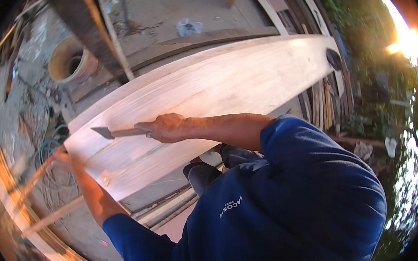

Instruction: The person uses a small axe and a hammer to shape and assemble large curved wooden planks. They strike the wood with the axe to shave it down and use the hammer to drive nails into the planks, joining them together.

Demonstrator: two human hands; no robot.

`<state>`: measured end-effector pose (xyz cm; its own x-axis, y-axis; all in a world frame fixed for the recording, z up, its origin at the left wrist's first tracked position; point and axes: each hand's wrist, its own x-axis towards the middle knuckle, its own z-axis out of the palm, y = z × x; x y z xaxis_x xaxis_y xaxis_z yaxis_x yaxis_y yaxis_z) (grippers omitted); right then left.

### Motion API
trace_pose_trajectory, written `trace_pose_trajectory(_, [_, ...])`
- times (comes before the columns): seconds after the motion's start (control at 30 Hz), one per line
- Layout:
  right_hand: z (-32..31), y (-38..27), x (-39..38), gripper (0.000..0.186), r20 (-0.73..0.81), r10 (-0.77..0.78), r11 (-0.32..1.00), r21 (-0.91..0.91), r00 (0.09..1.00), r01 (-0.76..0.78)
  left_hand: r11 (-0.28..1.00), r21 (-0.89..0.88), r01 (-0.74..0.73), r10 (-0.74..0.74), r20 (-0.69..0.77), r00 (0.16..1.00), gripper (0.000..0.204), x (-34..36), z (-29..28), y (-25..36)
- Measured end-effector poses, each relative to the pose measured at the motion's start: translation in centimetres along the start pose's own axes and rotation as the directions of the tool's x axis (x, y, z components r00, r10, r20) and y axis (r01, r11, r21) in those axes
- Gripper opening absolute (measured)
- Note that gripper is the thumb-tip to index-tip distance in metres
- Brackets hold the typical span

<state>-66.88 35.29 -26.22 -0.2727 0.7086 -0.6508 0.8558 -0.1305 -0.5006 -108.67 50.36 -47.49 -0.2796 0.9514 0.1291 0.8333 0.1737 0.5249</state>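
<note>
A long pale wooden panel lies across the view in front of me, its surface streaked along the grain. My right hand is closed around the wooden handle of a putty knife. Its dark, triangular blade points left and lies over the left part of the panel; whether the edge touches the wood I cannot tell. My left hand is at the panel's left end, beside its corner. Motion blur smears its fingers, so its grip does not show.
A dirty bucket stands at the far left beside a dark upright post. Tangled hoses and wooden strips lie left of the panel. A crumpled plastic bag rests beyond it. Stacked boards and greenery are right.
</note>
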Motion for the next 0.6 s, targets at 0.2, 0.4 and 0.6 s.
trace_pose_trajectory(0.2, [3.0, 10.3, -15.5, 0.056, -0.056, 0.12, 0.982, 0.151, 0.991, -0.11, 0.917, 0.17, 0.36, -0.396, 0.299, 0.868, 0.054, 4.1, -3.8, -4.6])
trace_pose_trajectory(0.4, [9.6, 18.4, -25.9, 0.058, -0.271, 0.147, 0.942, 0.331, 0.951, -0.051, 0.534, 0.599, -0.597, 0.257, 0.558, 0.789, 0.056, -4.6, -9.8, -6.9])
trace_pose_trajectory(0.6, [10.7, 19.5, -34.4, 0.061, -0.292, 0.382, 0.815, 0.554, 0.877, -0.171, 0.87, 0.483, -0.103, -0.136, 0.436, 0.89, 0.067, -17.0, -11.2, 0.3])
